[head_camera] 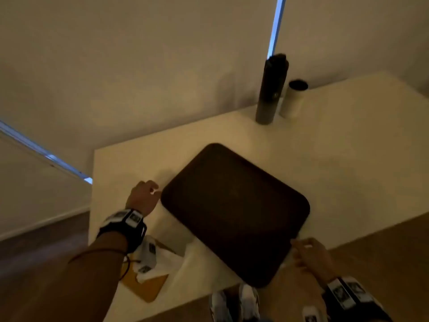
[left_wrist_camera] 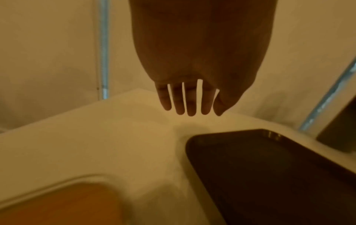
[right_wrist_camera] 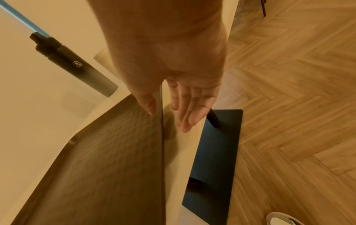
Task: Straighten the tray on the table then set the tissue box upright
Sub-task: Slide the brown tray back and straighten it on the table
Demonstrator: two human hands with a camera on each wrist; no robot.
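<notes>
A dark brown tray (head_camera: 234,212) lies skewed on the white table (head_camera: 336,147), one corner reaching the front edge. My left hand (head_camera: 145,196) hovers just off its left corner; the left wrist view shows the left hand (left_wrist_camera: 188,103) with straight, spread fingers above the table, apart from the tray (left_wrist_camera: 279,175). My right hand (head_camera: 308,252) is at the tray's near right edge. In the right wrist view the right hand (right_wrist_camera: 173,109) has its thumb over the tray (right_wrist_camera: 106,159) rim and straight fingers outside it. The yellow tissue box (head_camera: 148,275) lies flat at front left, white tissue spilling out.
A tall dark bottle (head_camera: 270,89) and a white cylinder with a dark top (head_camera: 293,98) stand at the table's back against the wall. Below the table's right edge are its black base (right_wrist_camera: 212,159) and the wooden floor (right_wrist_camera: 298,106). My shoes (head_camera: 234,303) show by the front edge.
</notes>
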